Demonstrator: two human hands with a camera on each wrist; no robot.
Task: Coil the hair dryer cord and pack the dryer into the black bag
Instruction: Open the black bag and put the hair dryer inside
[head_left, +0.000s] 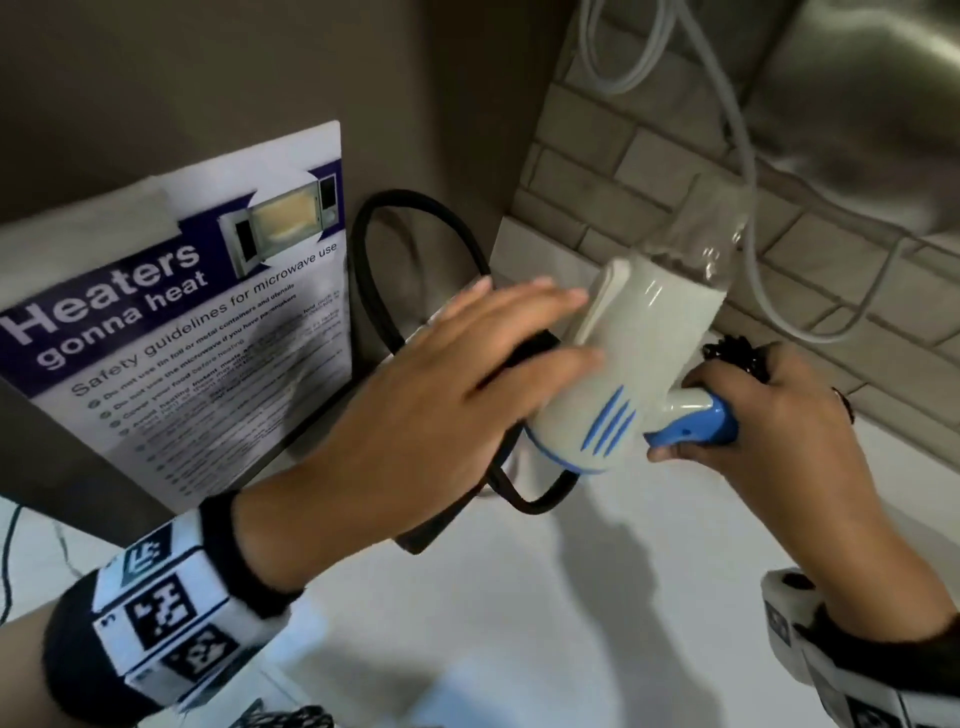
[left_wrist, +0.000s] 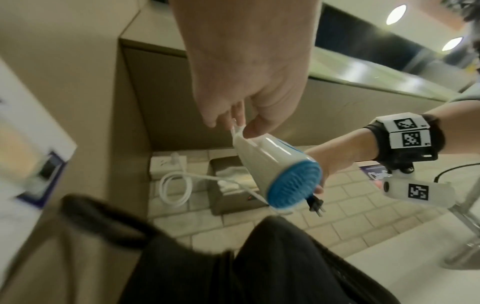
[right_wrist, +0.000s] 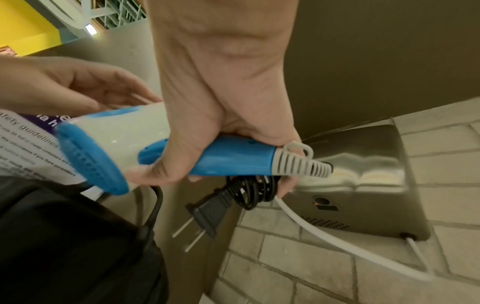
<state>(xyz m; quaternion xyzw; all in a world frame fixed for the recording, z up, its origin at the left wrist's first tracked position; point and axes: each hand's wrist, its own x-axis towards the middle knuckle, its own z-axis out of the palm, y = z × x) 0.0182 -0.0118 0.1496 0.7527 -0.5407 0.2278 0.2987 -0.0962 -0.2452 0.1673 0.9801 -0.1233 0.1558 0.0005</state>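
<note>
A microwave safety poster (head_left: 208, 322) is leaning at the far left, and just right of it the black bag (head_left: 415, 291) is sitting on the white counter (head_left: 571, 597), its handle loop standing up. The left hand (head_left: 441, 374) is reaching over the bag with straight fingers touching the nozzle of the hair dryer (head_left: 623, 364). Further right, the right hand (head_left: 769, 410) is gripping the dryer's blue handle together with the coiled black cord (right_wrist: 252, 189), its plug (right_wrist: 207, 214) dangling.

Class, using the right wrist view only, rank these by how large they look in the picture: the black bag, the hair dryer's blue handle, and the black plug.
1. Black bag, though it lies nearest the camera, which enlarges it.
2. Blue handle.
3. Black plug.
</note>
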